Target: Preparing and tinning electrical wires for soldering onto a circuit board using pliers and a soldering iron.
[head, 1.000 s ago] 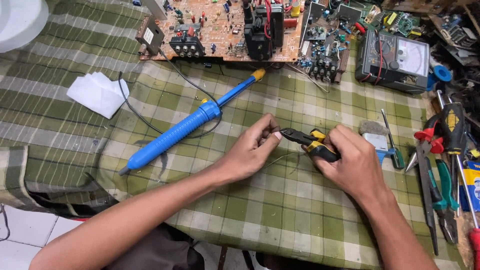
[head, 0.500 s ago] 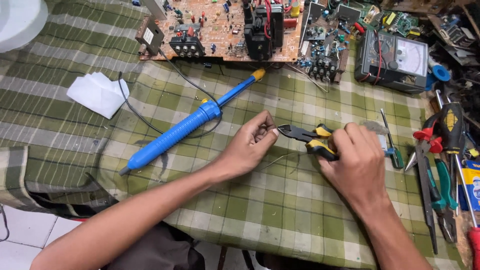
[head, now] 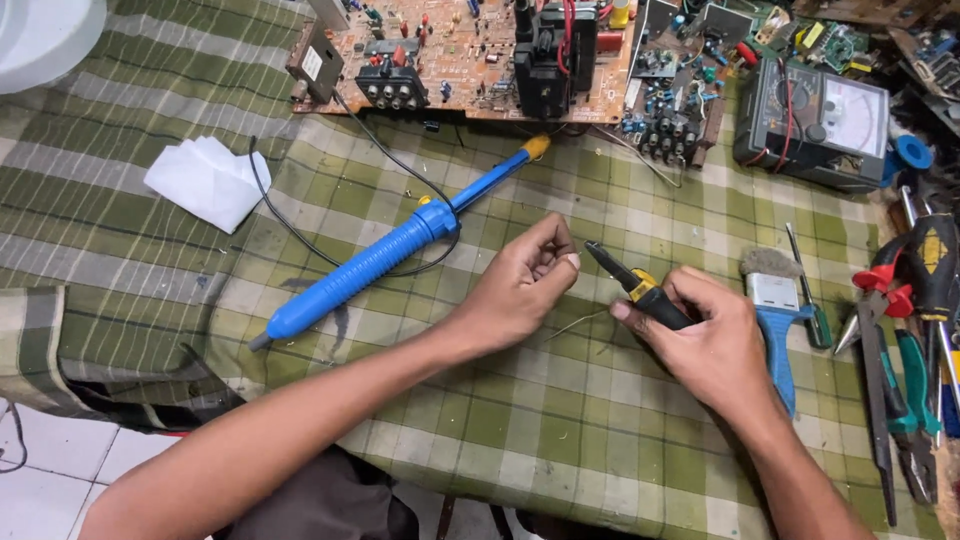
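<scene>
Both hands work close together over the green checked cloth (head: 300,210) that covers the surface, just below the brown circuit board (head: 450,50). The right hand (head: 705,340) is wrapped around the handles of a small pair of pliers (head: 635,285), grasping them firmly. The pliers have slim dark jaws that taper to a point and handles sleeved in black with a yellow band near the pivot; the tip points up and left, toward the circuit board. Whether the jaws are parted or closed cannot be told at this size. The left hand (head: 525,285) sits just left of the pliers' tip, fingers curled in and thumb pressed against them as if pinching something very small; what it pinches, if anything, is too small to make out. A thin pale wire (head: 575,325) lies on the cloth between the two hands.

Further left of the pliers, a long blue desoldering pump (head: 385,255) with a yellow tip lies slanted on the cloth, its tip near the circuit board's lower edge. A black cable (head: 300,225) curls beside it, and a folded white tissue (head: 205,180) rests beyond that. Right of the pliers lie a blue-handled brush (head: 775,300), a dark analogue meter (head: 815,120), and a cluster of red and green hand tools (head: 900,340).
</scene>
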